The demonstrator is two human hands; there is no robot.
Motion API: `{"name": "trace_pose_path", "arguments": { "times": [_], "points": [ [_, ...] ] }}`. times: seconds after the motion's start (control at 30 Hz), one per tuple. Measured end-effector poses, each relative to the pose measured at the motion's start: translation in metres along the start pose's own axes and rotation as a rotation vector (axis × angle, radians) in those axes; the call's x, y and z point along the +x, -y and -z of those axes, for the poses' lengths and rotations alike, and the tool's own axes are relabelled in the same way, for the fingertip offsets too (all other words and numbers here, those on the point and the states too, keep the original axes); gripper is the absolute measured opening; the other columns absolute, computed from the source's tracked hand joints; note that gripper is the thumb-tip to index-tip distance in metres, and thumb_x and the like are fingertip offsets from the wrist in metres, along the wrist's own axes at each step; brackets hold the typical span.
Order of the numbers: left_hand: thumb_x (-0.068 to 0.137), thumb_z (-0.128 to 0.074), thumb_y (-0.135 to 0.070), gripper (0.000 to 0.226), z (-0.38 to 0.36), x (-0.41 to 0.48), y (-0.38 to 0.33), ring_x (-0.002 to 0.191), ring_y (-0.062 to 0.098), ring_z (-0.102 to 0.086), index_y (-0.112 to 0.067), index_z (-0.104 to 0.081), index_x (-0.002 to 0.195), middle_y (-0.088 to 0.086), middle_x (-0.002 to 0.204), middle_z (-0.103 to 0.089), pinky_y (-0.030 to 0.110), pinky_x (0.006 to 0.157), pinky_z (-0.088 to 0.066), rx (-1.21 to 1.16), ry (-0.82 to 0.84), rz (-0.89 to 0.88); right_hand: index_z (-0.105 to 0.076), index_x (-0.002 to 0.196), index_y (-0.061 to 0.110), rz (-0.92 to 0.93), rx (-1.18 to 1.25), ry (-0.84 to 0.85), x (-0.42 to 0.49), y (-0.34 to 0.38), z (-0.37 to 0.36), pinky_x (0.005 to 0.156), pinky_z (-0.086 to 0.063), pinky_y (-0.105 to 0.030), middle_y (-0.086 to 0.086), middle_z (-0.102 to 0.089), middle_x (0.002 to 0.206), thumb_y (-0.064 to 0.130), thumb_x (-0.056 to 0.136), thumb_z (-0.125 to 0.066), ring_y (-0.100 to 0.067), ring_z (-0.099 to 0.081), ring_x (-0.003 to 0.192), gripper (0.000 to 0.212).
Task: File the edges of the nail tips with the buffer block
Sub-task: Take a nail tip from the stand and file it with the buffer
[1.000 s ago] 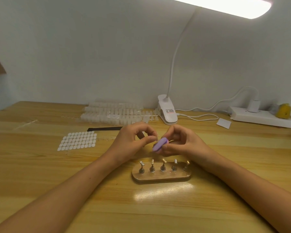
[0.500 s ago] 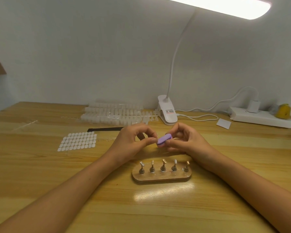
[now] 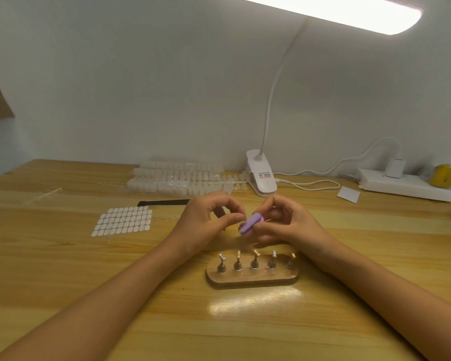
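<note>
My right hand (image 3: 289, 225) grips a small purple buffer block (image 3: 250, 224), tilted with its lower end toward me. My left hand (image 3: 208, 225) pinches thumb and forefinger together right against the block's upper edge; whatever nail tip it holds is too small and clear to make out. Both hands hover above the table, just behind a wooden stand (image 3: 253, 278) with several small metal nail holders. Rows of clear nail tips (image 3: 177, 178) lie at the back of the table.
A sheet of white adhesive tabs (image 3: 123, 221) lies left of my hands, with a black strip (image 3: 163, 202) behind it. A white clip lamp (image 3: 262, 178) stands behind, its cable running to a power strip (image 3: 409, 187) at the right. A white card (image 3: 348, 194) lies nearby.
The buffer block rose and levelled half a second ago, then dropped and tilted down again. My hands stayed close together in the same spot.
</note>
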State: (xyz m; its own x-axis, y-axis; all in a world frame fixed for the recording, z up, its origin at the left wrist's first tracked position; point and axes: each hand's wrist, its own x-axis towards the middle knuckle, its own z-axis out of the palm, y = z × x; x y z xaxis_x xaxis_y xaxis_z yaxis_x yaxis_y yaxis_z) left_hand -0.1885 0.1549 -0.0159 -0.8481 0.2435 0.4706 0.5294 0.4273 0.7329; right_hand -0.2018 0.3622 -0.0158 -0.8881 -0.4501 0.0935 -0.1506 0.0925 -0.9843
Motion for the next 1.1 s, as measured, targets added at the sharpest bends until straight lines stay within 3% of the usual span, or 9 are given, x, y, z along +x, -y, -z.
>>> {"name": "trace_pose_path", "arguments": {
  "times": [0.1,0.2,0.33,0.43,0.57,0.7,0.8,0.93,1.1],
  "points": [
    [0.084,-0.071,-0.022,0.017,-0.0007,-0.0003,-0.0006,0.078,-0.004,-0.057,-0.039,-0.067,0.08,-0.025,0.082,-0.064,0.007,0.067,-0.046,-0.001,0.016,0.012,-0.055,0.104,0.003,-0.003,0.111,-0.103,0.0003,0.0008,0.0033,0.075,-0.063,-0.036,-0.016,-0.075,0.102,0.015,0.076,-0.074,-0.03,-0.074,0.094,0.036],
    [0.085,-0.071,-0.022,0.017,0.0003,-0.0013,-0.0004,0.075,-0.003,-0.058,-0.037,-0.067,0.08,-0.026,0.083,-0.065,0.008,0.067,-0.046,-0.011,0.011,0.018,-0.056,0.104,0.003,0.012,0.008,0.012,-0.001,0.0011,-0.0004,0.073,-0.062,-0.032,-0.014,-0.075,0.102,0.014,0.077,-0.075,-0.029,-0.074,0.095,0.035],
    [0.084,-0.071,-0.023,0.017,0.0012,-0.0011,-0.0017,0.073,-0.003,-0.058,-0.039,-0.067,0.079,-0.024,0.089,-0.065,0.007,0.069,-0.046,-0.024,-0.001,0.03,-0.056,0.103,0.004,0.016,0.114,-0.11,0.0001,0.0005,0.003,0.077,-0.063,-0.037,-0.014,-0.075,0.102,0.013,0.078,-0.073,-0.03,-0.074,0.097,0.031],
    [0.084,-0.071,-0.022,0.019,0.0015,-0.0012,-0.0023,0.073,-0.004,-0.058,-0.039,-0.067,0.079,-0.026,0.086,-0.065,0.008,0.069,-0.047,-0.018,0.009,0.019,-0.056,0.104,0.003,-0.001,-0.018,0.022,-0.0009,0.0011,-0.0002,0.072,-0.062,-0.031,-0.012,-0.076,0.102,0.01,0.082,-0.074,-0.027,-0.074,0.094,0.03],
    [0.084,-0.072,-0.024,0.017,0.0015,-0.0012,-0.0017,0.073,-0.003,-0.058,-0.04,-0.068,0.079,-0.024,0.089,-0.066,0.009,0.068,-0.047,-0.019,-0.007,0.027,-0.055,0.106,0.003,0.005,0.102,-0.101,-0.0003,0.0015,0.0026,0.074,-0.063,-0.037,-0.013,-0.076,0.101,0.015,0.08,-0.072,-0.03,-0.074,0.095,0.033],
    [0.084,-0.071,-0.024,0.016,0.0009,-0.0016,-0.0012,0.072,-0.002,-0.057,-0.039,-0.067,0.08,-0.024,0.087,-0.065,0.009,0.066,-0.047,-0.005,0.012,0.015,-0.056,0.104,0.003,0.016,-0.029,0.026,-0.0017,0.0014,-0.0015,0.07,-0.061,-0.029,-0.011,-0.076,0.1,0.016,0.078,-0.075,-0.027,-0.075,0.093,0.035],
    [0.084,-0.071,-0.025,0.016,0.0007,-0.001,-0.0007,0.074,-0.003,-0.057,-0.04,-0.066,0.08,-0.025,0.091,-0.064,0.009,0.067,-0.047,-0.001,0.004,0.027,-0.055,0.106,0.003,0.025,0.046,-0.075,-0.001,0.0006,0.0021,0.073,-0.062,-0.031,-0.012,-0.076,0.101,0.016,0.079,-0.073,-0.029,-0.074,0.095,0.035],
    [0.085,-0.071,-0.023,0.016,0.0004,-0.001,-0.0011,0.074,-0.004,-0.058,-0.038,-0.066,0.08,-0.026,0.088,-0.064,0.008,0.066,-0.046,0.002,0.012,0.009,-0.056,0.103,0.004,0.026,-0.027,0.039,-0.0017,-0.0002,-0.0012,0.07,-0.061,-0.029,-0.012,-0.076,0.101,0.013,0.081,-0.074,-0.027,-0.074,0.094,0.03],
    [0.084,-0.072,-0.023,0.019,0.0004,-0.0019,-0.0021,0.077,-0.006,-0.057,-0.04,-0.066,0.079,-0.027,0.083,-0.065,0.006,0.067,-0.045,0.001,0.025,0.014,-0.054,0.106,0.003,0.009,0.051,-0.052,-0.0001,0.0006,0.0038,0.075,-0.063,-0.034,-0.013,-0.076,0.101,0.015,0.079,-0.074,-0.03,-0.074,0.096,0.035]
  ]
}}
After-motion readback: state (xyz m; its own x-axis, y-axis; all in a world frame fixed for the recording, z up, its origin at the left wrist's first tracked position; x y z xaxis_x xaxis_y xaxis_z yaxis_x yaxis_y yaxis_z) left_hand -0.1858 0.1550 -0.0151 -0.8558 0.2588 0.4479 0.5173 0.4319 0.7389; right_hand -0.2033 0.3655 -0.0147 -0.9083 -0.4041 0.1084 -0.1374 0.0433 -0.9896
